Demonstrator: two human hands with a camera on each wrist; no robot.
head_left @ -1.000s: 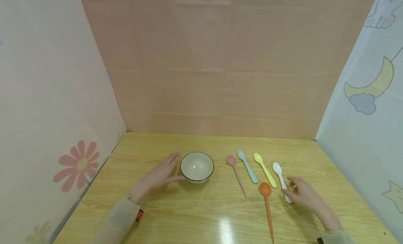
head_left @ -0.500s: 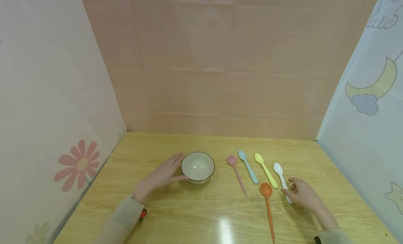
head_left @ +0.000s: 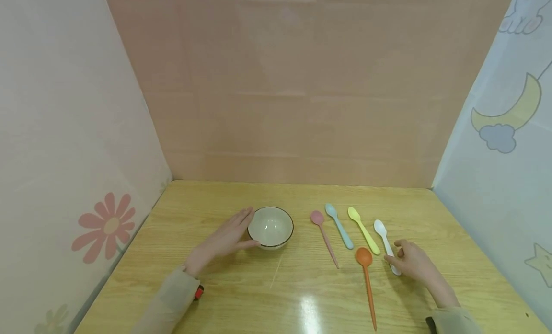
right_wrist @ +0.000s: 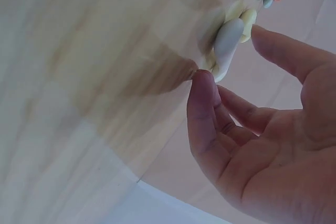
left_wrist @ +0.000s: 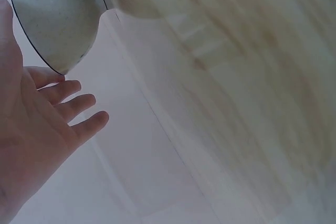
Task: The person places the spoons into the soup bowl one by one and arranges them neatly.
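My left hand lies along the left side of a pale bowl with a dark rim. Its fingers are straight, the thumb spread at the near side, the tips at the rim. The left wrist view shows the bowl beside the extended fingers. My right hand hovers at the handle of a white spoon, fingers bent and thumb apart from them. In the right wrist view the white spoon appears beyond the gap between thumb and fingertips; contact is not plain.
Left of the white spoon lie a yellow spoon, a light blue spoon and a pink spoon. An orange spoon lies nearer the front of the wooden table. Patterned sheets stand around the sides and back.
My left hand has shifted slightly right, closing the small gap to the bowl's rim. My right hand stays by the white spoon's handle with hardly any movement. The spoons lie as before.
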